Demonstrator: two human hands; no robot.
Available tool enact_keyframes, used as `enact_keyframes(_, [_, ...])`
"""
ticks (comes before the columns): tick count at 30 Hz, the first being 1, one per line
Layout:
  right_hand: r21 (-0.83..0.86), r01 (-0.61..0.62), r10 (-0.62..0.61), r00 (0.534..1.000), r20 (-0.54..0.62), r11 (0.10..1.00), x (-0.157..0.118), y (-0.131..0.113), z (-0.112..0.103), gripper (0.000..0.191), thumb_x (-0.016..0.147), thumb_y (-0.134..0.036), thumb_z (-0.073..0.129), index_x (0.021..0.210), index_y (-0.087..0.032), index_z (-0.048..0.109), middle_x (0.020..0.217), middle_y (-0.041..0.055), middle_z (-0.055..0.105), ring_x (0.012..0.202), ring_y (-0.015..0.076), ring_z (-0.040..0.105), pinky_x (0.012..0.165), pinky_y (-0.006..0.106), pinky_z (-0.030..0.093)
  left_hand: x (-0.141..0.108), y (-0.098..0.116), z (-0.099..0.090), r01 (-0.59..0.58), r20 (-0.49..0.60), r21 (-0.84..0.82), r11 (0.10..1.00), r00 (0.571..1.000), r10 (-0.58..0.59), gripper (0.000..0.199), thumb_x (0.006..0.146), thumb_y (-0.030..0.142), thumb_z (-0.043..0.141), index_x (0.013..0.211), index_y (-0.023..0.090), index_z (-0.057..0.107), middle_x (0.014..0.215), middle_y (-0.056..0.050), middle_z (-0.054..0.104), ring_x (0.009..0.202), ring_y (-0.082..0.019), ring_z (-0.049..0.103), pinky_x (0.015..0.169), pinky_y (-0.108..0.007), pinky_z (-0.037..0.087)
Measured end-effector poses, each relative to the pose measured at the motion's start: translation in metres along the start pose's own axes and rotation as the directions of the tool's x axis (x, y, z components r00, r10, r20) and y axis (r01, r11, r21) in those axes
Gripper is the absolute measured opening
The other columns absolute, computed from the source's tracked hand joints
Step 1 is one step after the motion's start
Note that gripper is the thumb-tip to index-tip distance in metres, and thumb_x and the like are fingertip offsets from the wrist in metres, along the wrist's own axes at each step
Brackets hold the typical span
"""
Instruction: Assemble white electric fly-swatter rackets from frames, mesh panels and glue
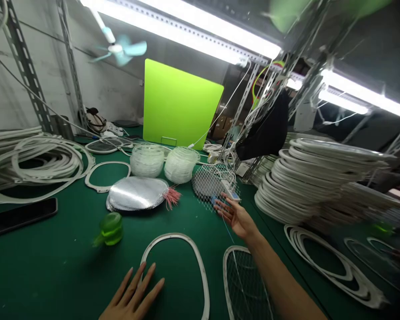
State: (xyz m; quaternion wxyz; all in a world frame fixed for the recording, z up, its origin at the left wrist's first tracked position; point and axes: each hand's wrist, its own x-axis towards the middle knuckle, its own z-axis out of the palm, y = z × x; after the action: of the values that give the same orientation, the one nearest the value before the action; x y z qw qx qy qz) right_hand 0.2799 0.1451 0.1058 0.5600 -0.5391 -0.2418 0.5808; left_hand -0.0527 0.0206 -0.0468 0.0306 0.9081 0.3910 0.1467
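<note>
A long work surface covered in dark green matting runs out under a low ceiling of bright fluorescent tubes, with slotted steel uprights along a pale wall and a small fan blurred in motion. A lime-green board stands upright at the far edge, and a black bag hangs among white cables at the right. Tall, leaning stacks of white plastic racket-shaped frames fill the right side, while a heap of looped white frames lies on the left.

Mid-surface sit two rolls of clear netting and a silvery mesh oval trailing pink wire ends. A black phone and a green translucent object lie nearer.

The left hand is open, its fingers spread beside a white oval frame, though contact is hard to tell. The right hand reaches out, fingers open, just beside a wire-meshed oval frame and a small white-and-blue device; any grip on them cannot be told. Any writing on the device is too small to read.
</note>
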Motion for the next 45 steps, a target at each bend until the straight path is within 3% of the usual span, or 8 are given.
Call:
enact_keyframes(3, [-0.026,-0.064,0.065,0.997,0.044,0.998,-0.061,0.036,-0.01,0.039,0.092,-0.025,0.062,0.13,-0.025,0.057,0.116,0.0085,0.071,0.103,0.0215,0.07,0.078,0.027,0.059,-0.002,0.006,-0.019,0.035,0.105,-0.082,0.996,0.994,-0.026,0.103,0.076,0.08,0.05,0.155,0.029,0.009,0.161,-0.008,0.017,0.144,-0.04,0.024,0.117,-0.058,0.021])
enact_keyframes(8, [-0.042,-0.268,0.268,0.963,-0.005,0.963,-0.127,0.099,-0.018,0.066,0.078,-0.044,0.077,0.135,-0.023,0.053,0.115,0.0097,0.072,0.097,0.0245,0.072,0.075,0.028,0.06,0.009,0.006,-0.052,0.062,0.235,-0.243,0.968,0.972,-0.003,0.107,0.075,0.078,0.055,0.156,0.028,0.007,0.162,-0.01,0.01,0.147,-0.04,0.012,0.116,-0.063,0.016])
enact_keyframes(12, [0.008,-0.386,0.386,0.92,-0.063,0.922,-0.144,0.136,-0.016,0.083,0.064,-0.046,0.086,0.135,-0.019,0.053,0.107,0.0119,0.074,0.085,0.0234,0.074,0.062,0.024,0.058,0.006,-0.005,-0.07,0.243,0.209,-0.295,0.924,0.96,-0.185,0.092,0.08,0.069,0.059,0.154,0.031,0.021,0.159,-0.008,0.026,0.145,-0.036,0.023,0.114,-0.06,0.027])
enact_keyframes(16, [0.002,-0.47,0.469,0.882,-0.05,0.883,-0.141,0.154,-0.008,0.079,0.063,-0.045,0.086,0.131,-0.017,0.056,0.102,0.012,0.075,0.08,0.0226,0.075,0.06,0.024,0.057,0.002,-0.017,-0.083,0.524,0.08,-0.369,0.768,0.841,-0.535,0.055,0.091,0.058,0.051,0.139,0.03,0.051,0.15,-0.005,0.046,0.138,-0.032,0.042,0.1,-0.047,0.051])
enact_keyframes(19, [-0.006,-0.493,0.492,0.869,-0.049,0.87,-0.136,0.159,-0.001,0.078,0.065,-0.045,0.086,0.131,-0.018,0.056,0.103,0.0108,0.075,0.081,0.0214,0.075,0.062,0.023,0.057,0.005,-0.019,-0.088,0.547,0.052,-0.477,0.688,0.799,-0.599,0.049,0.091,0.058,0.051,0.13,0.03,0.058,0.147,-0.002,0.05,0.135,-0.029,0.046,0.087,-0.036,0.06])
enact_keyframes(39, [0.003,-0.523,0.52,0.847,-0.112,0.852,-0.132,0.181,0.005,0.074,0.055,-0.051,0.088,0.117,-0.018,0.062,0.092,0.0093,0.077,0.078,0.0232,0.074,0.062,0.026,0.056,0.021,-0.01,-0.073,0.442,0.047,-0.466,0.766,0.877,-0.477,0.035,0.094,0.047,0.051,0.117,0.027,0.068,0.13,-0.004,0.064,0.131,-0.027,0.051,0.102,-0.044,0.052])
enact_keyframes(43, [0.013,-0.546,0.545,0.835,-0.079,0.838,-0.131,0.185,0.002,0.075,0.052,-0.05,0.091,0.114,-0.019,0.062,0.093,0.0084,0.077,0.079,0.0226,0.074,0.065,0.026,0.057,0.032,0.014,-0.066,0.305,0.084,-0.418,0.855,0.951,-0.298,0.035,0.097,0.043,0.048,0.123,0.027,0.065,0.136,-0.005,0.061,0.134,-0.026,0.048,0.11,-0.045,0.044])
enact_keyframes(45, [0.047,-0.548,0.549,0.835,-0.033,0.835,-0.131,0.186,0.0,0.078,0.047,-0.048,0.093,0.112,-0.018,0.061,0.086,0.0063,0.077,0.078,0.0226,0.074,0.066,0.026,0.057,0.04,0.027,-0.057,0.224,0.15,-0.376,0.899,0.972,-0.18,0.048,0.097,0.048,0.045,0.141,0.029,0.049,0.151,-0.005,0.044,0.143,-0.03,0.034,0.114,-0.052,0.036])
